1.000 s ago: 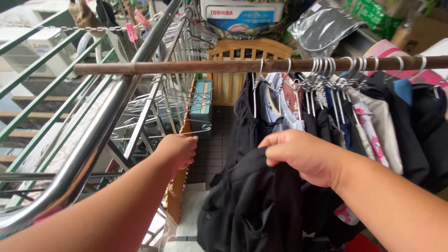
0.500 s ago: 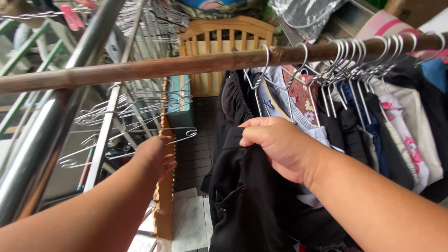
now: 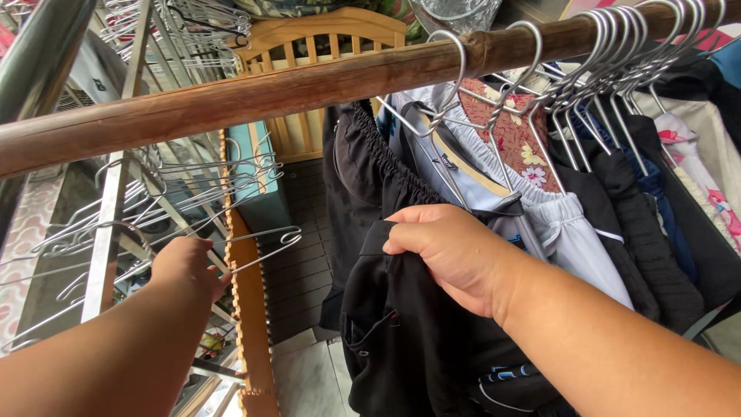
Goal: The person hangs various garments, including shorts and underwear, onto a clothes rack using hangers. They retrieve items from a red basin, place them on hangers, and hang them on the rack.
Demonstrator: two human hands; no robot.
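Since the earlier frames the view has swung lower and closer to the wooden pole (image 3: 255, 96), and the left hand (image 3: 185, 266) has slid further left and down along the stack of empty wire hangers (image 3: 177, 197), while the right hand (image 3: 448, 251) has stayed bunched on the black garment (image 3: 409, 332). Left hand is curled w/ fingers closed, apparently around the wire of one silver hanger (image 3: 258, 251) whose hooked end juts out to the right; the grip itself is on the hand's far side, so whether it pinches one wire or just rests against several can't be told for sure. The spares hang together on the metal rack frame (image 3: 108, 224) at the left, well apart from the clothes, which keeps them easy to pull off one at a time. Right hand is pressed shut, thumb over fingers, clamping a fold at the garment's top edge so the cloth hangs free below the fist instead of dropping. That garment sits just beside, prob. touching, the black elastic-waist piece (image 3: 363, 177) on the pole. Further right, a row of hanger hooks (image 3: 610, 46) crowds the pole, carrying a white waistband item (image 3: 571, 232) and darker clothes.
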